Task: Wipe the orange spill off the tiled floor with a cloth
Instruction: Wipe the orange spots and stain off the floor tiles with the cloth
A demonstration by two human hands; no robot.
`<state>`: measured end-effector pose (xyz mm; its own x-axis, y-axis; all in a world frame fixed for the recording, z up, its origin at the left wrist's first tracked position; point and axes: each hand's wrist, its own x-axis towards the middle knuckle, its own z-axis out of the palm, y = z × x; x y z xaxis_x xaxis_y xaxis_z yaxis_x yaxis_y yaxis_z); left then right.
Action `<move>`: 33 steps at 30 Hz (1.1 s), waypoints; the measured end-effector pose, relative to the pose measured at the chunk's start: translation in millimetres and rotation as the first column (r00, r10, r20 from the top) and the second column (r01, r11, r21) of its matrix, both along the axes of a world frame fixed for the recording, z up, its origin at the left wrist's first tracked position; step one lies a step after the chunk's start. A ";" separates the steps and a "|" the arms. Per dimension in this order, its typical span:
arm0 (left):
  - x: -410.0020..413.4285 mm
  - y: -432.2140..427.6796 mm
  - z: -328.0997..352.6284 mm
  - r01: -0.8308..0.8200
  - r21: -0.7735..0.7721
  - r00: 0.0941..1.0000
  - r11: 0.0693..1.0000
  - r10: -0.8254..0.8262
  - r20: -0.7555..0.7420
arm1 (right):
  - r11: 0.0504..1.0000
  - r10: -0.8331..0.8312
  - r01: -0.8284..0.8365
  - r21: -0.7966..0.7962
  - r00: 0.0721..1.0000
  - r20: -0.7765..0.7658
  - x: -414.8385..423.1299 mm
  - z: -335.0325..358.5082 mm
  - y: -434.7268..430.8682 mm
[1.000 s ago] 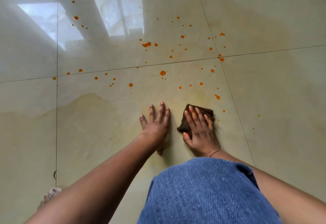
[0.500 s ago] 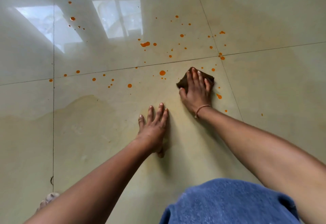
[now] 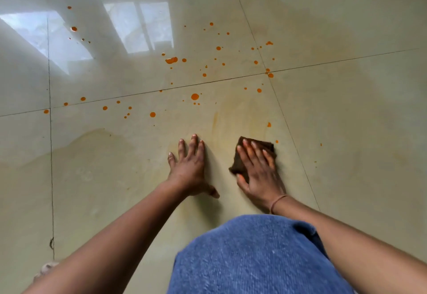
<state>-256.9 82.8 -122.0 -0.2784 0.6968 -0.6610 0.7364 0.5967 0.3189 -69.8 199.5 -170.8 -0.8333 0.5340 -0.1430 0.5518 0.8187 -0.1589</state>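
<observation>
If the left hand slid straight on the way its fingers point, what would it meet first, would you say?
After a stretch of glossy beige floor tile, the left hand would probably reach the large round orange drop; its line is only approximate.

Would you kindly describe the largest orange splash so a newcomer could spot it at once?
Find the two-paned window reflection on the tiled floor. Just below its right edge lies the splash. Unlike the round drops nearby, it is elongated, like two merged blobs.
</observation>
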 end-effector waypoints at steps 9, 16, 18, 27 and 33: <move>25.2 47.5 -7.5 0.147 0.033 0.987 0.989 -0.144 -0.075 | 0.978 -0.206 0.206 0.021 0.978 -0.009 16.7 1.1 13.5; 25.2 47.1 -6.9 0.145 0.029 0.987 0.989 -0.143 -0.073 | 0.879 -0.476 0.476 0.014 0.879 0.011 -32.2 4.5 84.7; 24.4 47.2 -5.7 0.147 0.019 0.986 0.989 -0.145 -0.082 | 0.932 -0.362 0.362 0.016 0.932 -0.005 -5.2 2.5 48.1; 57.3 89.2 7.9 0.604 -0.065 0.771 0.795 -0.602 -0.206 | 0.835 -0.549 0.549 0.034 0.836 0.007 18.1 4.9 69.9; 57.9 94.6 4.4 0.600 -0.123 0.778 0.790 -0.613 -0.141 | 0.878 -0.478 0.478 0.010 0.877 0.041 77.5 5.4 40.8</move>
<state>-199.0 177.5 -117.6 0.0787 0.7141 -0.6956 0.9904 0.0237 0.1363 7.7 240.3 -165.4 -0.4700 0.8658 -0.1716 0.8820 0.4534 -0.1282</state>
